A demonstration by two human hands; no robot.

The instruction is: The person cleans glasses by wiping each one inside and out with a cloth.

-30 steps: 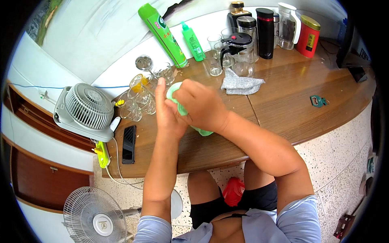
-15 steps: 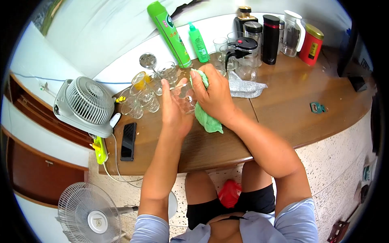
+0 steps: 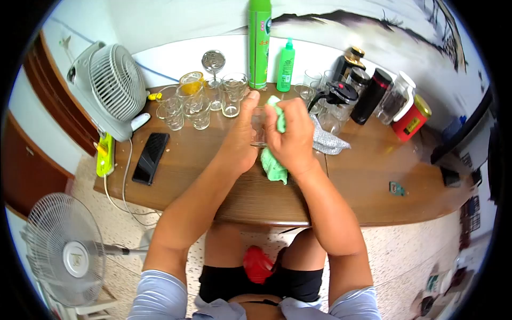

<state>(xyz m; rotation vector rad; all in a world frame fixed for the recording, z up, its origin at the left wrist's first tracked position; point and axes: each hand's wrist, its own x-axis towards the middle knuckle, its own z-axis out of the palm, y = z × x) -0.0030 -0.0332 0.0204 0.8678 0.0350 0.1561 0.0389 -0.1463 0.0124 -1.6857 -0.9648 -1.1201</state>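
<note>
Glass [image 3: 258, 126] sits just above the centre of the frame, in the narrow gap between the two hands. Left hand [image 3: 241, 143] cups it from the left, palm turned toward it and fingertips pointing to the top of the frame; how far the fingers wrap behind it is hidden. Right hand [image 3: 292, 133] is closed around a green cloth [image 3: 274, 168], one tuft poking out above the fingers and a loose end hanging below, toward the near edge of the table [image 3: 261, 205]. The glass's long axis seems to run up and down the frame, though its tilt is hard to judge. Both hands lie about equally near it; whether cloth reaches inside it, I cannot tell.
</note>
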